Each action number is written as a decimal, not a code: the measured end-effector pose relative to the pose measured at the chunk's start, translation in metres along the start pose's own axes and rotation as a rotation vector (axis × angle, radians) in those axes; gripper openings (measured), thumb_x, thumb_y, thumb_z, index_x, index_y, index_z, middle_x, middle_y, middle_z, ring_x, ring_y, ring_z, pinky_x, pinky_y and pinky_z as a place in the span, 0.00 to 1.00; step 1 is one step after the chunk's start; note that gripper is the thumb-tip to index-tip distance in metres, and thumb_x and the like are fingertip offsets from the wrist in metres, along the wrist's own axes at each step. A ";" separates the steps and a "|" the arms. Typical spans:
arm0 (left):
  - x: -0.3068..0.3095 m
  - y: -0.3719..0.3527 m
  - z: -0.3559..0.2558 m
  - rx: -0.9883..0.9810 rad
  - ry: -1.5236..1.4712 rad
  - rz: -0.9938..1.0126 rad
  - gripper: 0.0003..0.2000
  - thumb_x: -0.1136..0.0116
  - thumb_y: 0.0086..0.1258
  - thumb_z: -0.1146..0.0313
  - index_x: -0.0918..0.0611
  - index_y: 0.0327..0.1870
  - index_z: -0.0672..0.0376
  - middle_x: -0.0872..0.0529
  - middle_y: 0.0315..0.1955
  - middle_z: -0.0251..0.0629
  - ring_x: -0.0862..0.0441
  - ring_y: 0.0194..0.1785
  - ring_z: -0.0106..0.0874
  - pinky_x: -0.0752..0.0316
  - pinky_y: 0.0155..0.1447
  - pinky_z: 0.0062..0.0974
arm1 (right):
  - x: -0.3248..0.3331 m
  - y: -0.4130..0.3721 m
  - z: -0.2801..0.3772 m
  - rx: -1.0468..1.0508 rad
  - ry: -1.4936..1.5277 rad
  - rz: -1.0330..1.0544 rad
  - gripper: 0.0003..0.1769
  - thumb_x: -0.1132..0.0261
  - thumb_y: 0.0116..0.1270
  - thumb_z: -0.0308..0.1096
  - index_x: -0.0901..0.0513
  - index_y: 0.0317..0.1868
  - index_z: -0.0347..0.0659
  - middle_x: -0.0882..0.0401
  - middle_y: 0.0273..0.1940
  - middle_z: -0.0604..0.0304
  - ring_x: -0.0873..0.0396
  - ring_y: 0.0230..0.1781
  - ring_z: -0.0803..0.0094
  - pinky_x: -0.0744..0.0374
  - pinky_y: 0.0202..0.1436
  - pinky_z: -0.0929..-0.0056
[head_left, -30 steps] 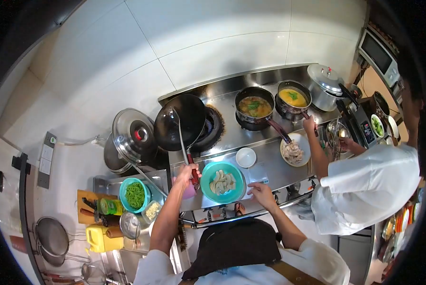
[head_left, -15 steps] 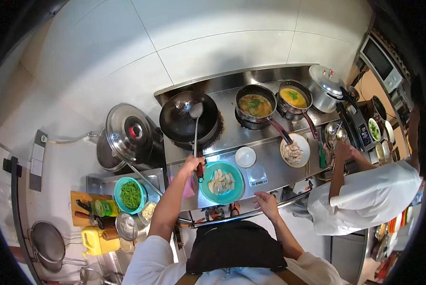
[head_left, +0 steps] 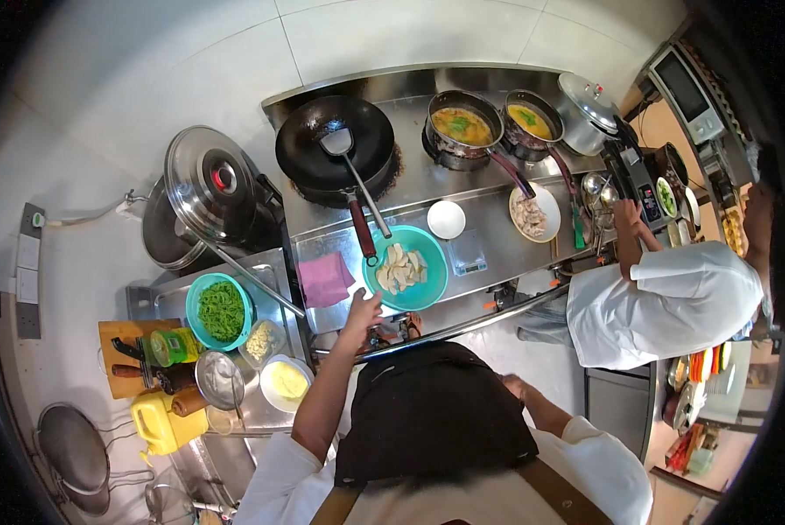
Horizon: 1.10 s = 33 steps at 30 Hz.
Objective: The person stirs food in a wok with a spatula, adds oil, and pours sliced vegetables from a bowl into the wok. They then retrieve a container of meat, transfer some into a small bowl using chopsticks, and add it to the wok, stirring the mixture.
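My left hand [head_left: 363, 313] is just off the lower left rim of a teal bowl [head_left: 441, 282] of pale slices [head_left: 401, 268], its fingers apart and empty. A spatula [head_left: 338, 143] rests in the black wok [head_left: 301, 140], its handle crossing beside the wok's red-brown handle [head_left: 360, 226], which reaches over the bowl. Left of the bowl lies a pink cloth [head_left: 324, 280]. My right hand [head_left: 517, 387] is low beside the black apron [head_left: 436, 411]; its fingers are mostly hidden. A white bowl [head_left: 446, 220] and a scale [head_left: 469, 262] stand right of the teal bowl.
Two pans of soup [head_left: 461, 127] [head_left: 531, 121] and a pressure cooker [head_left: 585, 112] stand behind. A co-worker [head_left: 672, 302] is at the right, near a plate of meat [head_left: 546, 213]. At left are a lidded pot [head_left: 213, 179], a bowl of greens [head_left: 221, 311] and a yellow jug [head_left: 161, 427].
My left hand has let go of the spatula and moved down toward my body. My right hand has drawn back to the apron. The view has shifted, showing more of the left counter.
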<state>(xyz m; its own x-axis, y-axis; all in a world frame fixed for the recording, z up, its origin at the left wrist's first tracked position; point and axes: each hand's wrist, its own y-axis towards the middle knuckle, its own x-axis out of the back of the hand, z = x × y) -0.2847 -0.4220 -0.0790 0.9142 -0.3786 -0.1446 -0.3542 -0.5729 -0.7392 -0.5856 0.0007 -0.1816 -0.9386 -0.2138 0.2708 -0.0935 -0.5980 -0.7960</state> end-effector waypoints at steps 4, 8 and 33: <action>-0.022 0.000 0.014 0.082 -0.124 0.223 0.32 0.45 0.69 0.54 0.43 0.65 0.63 0.29 0.56 0.55 0.19 0.49 0.43 0.21 0.51 0.37 | -0.043 -0.052 0.029 -0.208 0.476 0.001 0.15 0.47 0.69 0.43 0.19 0.38 0.42 0.21 0.31 0.59 0.23 0.28 0.71 0.23 0.30 0.70; -0.030 0.008 0.030 0.092 -0.121 0.255 0.26 0.45 0.70 0.55 0.36 0.61 0.61 0.24 0.53 0.52 0.17 0.45 0.40 0.18 0.43 0.33 | -0.068 -0.067 0.043 -0.189 0.808 -0.098 0.15 0.46 0.68 0.42 0.20 0.40 0.40 0.20 0.33 0.58 0.22 0.30 0.70 0.23 0.34 0.70; -0.065 -0.018 0.009 0.197 0.077 -0.004 0.21 0.51 0.73 0.57 0.32 0.56 0.66 0.22 0.50 0.46 0.19 0.46 0.39 0.21 0.42 0.35 | 0.031 -0.012 0.017 0.004 1.522 0.123 0.14 0.42 0.65 0.29 0.21 0.47 0.29 0.17 0.40 0.52 0.20 0.35 0.66 0.20 0.45 0.69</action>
<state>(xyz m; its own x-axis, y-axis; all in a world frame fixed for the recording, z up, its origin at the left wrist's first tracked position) -0.3361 -0.3810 -0.0622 0.8951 -0.4355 -0.0959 -0.2981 -0.4242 -0.8551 -0.6083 -0.0117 -0.1548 -0.3798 0.7100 -0.5930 0.0068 -0.6389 -0.7693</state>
